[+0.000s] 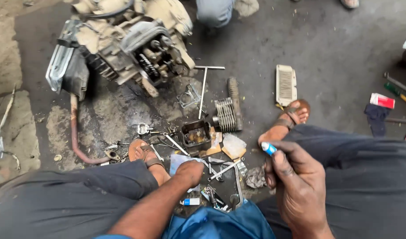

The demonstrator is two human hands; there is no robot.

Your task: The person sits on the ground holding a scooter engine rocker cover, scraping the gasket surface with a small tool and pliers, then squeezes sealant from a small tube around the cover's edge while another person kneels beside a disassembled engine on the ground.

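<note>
The small tube with a blue cap (269, 148) sits pinched at the top of the right hand (296, 181), which is curled closed around it above the right knee; only the capped end shows past the fingers. The left hand (189, 172) is lowered toward the floor, closed into a loose fist among scattered tools, and whether it grips anything cannot be told; the 2 hands are apart. Just below the left hand lies a second small white tube (190, 202); beside it are metal wrenches (224, 169) and a dark square engine part (196, 135). A finned cylinder (226, 114) lies further out on the oil-stained concrete floor (335, 48), next to a T-handle wrench (204, 88); the stripped engine (132, 44) stands at the upper left. A ribbed filter panel (285, 84) lies near the right sandalled foot (293, 114).
</note>
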